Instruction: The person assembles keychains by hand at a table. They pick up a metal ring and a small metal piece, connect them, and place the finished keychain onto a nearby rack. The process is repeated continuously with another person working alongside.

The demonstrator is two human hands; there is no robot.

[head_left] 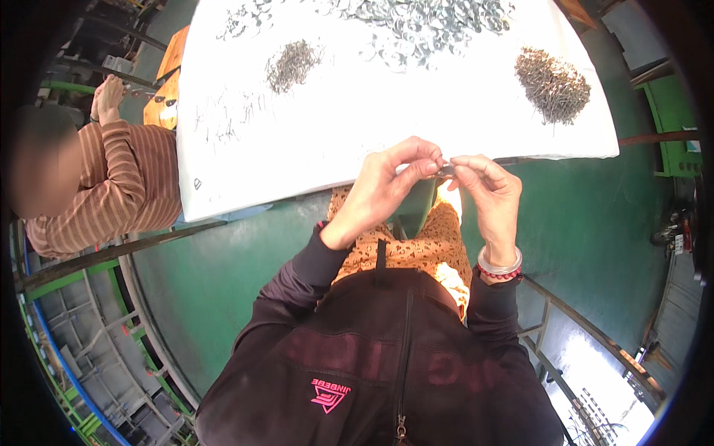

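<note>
Close together at the near edge of the white-covered table (335, 141), my two hands meet over my lap. My left hand (387, 182) is closed, thumb and fingers pinching one side of a small dark metal piece (446, 172). From the other side, my right hand (491, 193) pinches the same piece between thumb and fingertips. The fingers cover most of it, so its exact kind cannot be made out. A bracelet and red beads circle my right wrist.
A heap of thin brownish metal pins (554, 85) lies at the table's right, a smaller pin pile (292, 65) left of centre. Many shiny curved metal pieces (416, 30) spread along the far side. At the left sits a co-worker in a striped top (111, 178).
</note>
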